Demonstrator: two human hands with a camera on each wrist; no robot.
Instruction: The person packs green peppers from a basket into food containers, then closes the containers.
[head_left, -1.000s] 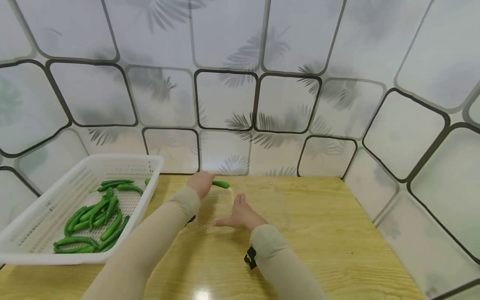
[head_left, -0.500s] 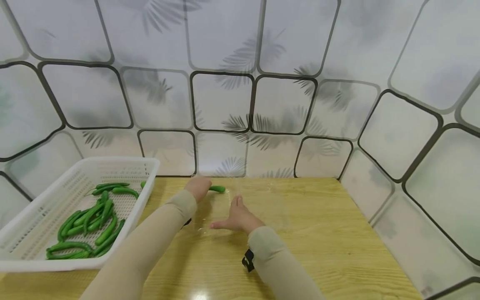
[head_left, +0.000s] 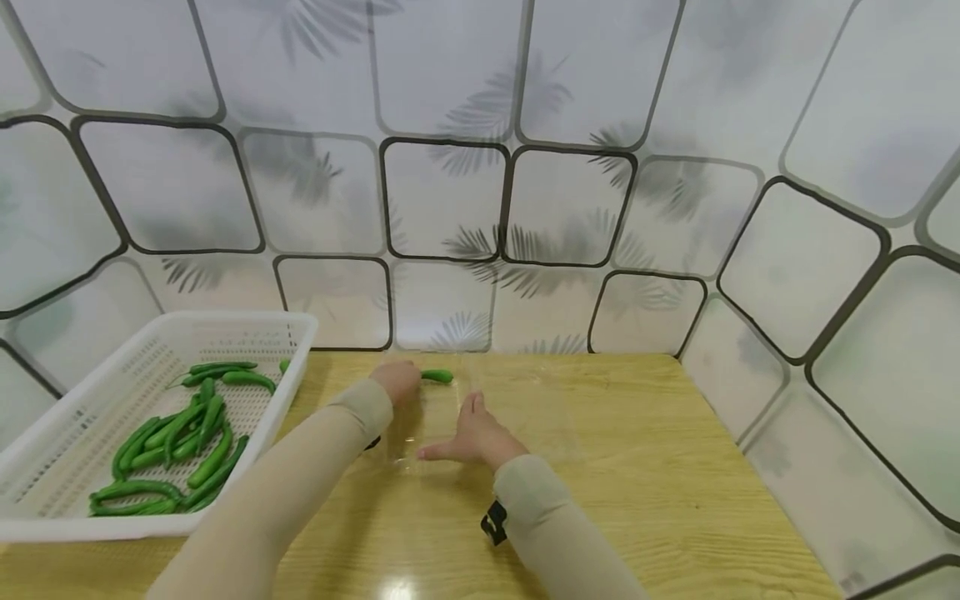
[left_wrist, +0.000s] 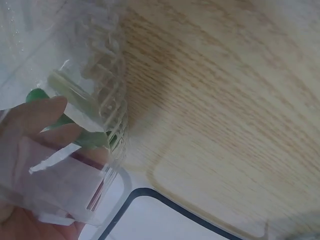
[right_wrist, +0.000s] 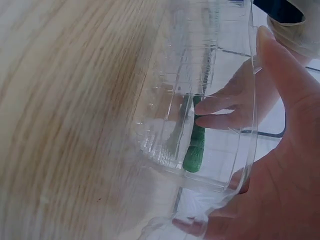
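Left grip [head_left: 397,382] holds a green pepper [head_left: 438,377] above the bench [head_left: 637,492], head view; right grip [head_left: 476,437] is spread wide. Left wrist: the pepper shows within a clear container [left_wrist: 106,75]; best lowered flat before release. Right wrist: the thumb [right_wrist: 274,52] touches the rim [right_wrist: 254,112], where light pressure should steady the thin plastic.

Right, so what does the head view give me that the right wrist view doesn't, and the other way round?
Only the head view shows the white basket with its green peppers.

Only the right wrist view shows fingertips of the left hand on the held pepper, and makes out the ridged side of the clear container.

Both show the two hands, that pepper, the wooden table and the container, though from the head it is mostly faint glints.
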